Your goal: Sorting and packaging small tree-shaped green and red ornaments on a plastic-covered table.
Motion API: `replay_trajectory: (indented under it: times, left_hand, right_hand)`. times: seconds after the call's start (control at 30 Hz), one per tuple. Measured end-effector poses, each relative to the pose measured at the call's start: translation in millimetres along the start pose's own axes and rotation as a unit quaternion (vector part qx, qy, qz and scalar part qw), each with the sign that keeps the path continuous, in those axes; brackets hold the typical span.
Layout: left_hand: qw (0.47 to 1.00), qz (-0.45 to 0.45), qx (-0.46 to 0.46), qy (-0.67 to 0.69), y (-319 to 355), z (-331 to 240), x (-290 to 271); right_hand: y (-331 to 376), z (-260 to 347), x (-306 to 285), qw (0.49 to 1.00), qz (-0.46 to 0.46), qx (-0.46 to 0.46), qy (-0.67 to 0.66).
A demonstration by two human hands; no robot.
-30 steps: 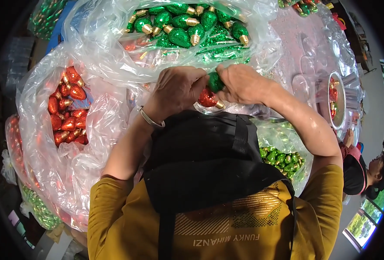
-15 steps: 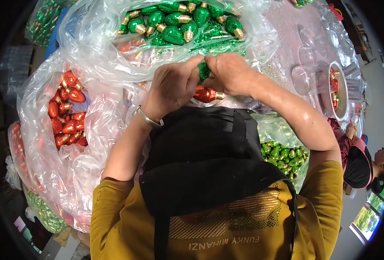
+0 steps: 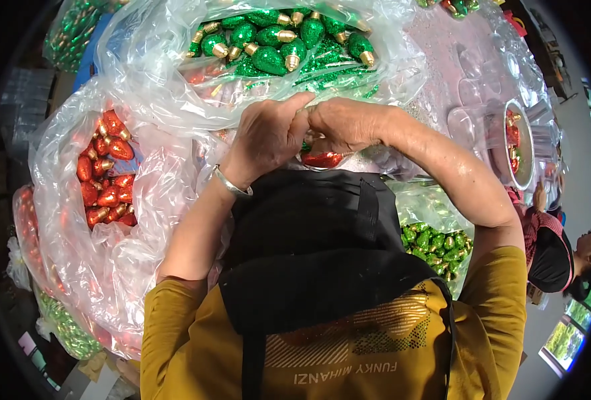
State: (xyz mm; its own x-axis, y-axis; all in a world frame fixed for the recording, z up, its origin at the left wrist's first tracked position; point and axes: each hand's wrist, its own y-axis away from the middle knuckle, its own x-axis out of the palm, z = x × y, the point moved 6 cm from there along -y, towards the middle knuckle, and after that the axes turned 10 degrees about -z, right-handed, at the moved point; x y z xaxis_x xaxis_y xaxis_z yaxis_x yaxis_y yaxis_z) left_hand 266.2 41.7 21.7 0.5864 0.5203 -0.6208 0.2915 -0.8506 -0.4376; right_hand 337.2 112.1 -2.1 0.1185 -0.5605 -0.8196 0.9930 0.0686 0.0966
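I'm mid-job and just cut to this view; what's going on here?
A person's left hand and right hand meet in front of the black apron, mostly hiding a glittery green piece between them; their exact grip is unclear. A glittery red ornament shows partly just below the right hand. Glittery red bulb-shaped ornaments lie in an open clear plastic bag at left; larger green ones with gold caps lie ahead, and small green ones sit at right.

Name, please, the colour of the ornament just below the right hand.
The ornament is glittery red, best in the head view.
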Motion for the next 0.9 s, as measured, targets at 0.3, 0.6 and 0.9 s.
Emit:
replay_trajectory:
  times: [0.3, 0.6, 0.9]
  left_hand:
    - [0.998, -0.021, 0.054, -0.012, 0, -3, 4]
    - [1.0, 0.0, 0.03, -0.009, 12, -8, -4]
    - [0.989, 0.046, 0.081, -0.114, 13, -26, 0]
  right_hand:
    - [9, 18, 12, 0.994, 0.017, -0.055, 0.096]
    - [14, -14, -17, 0.989, 0.078, 0.109, -0.059]
    - [11, -46, 20, 0.972, 0.163, 0.154, 0.073]
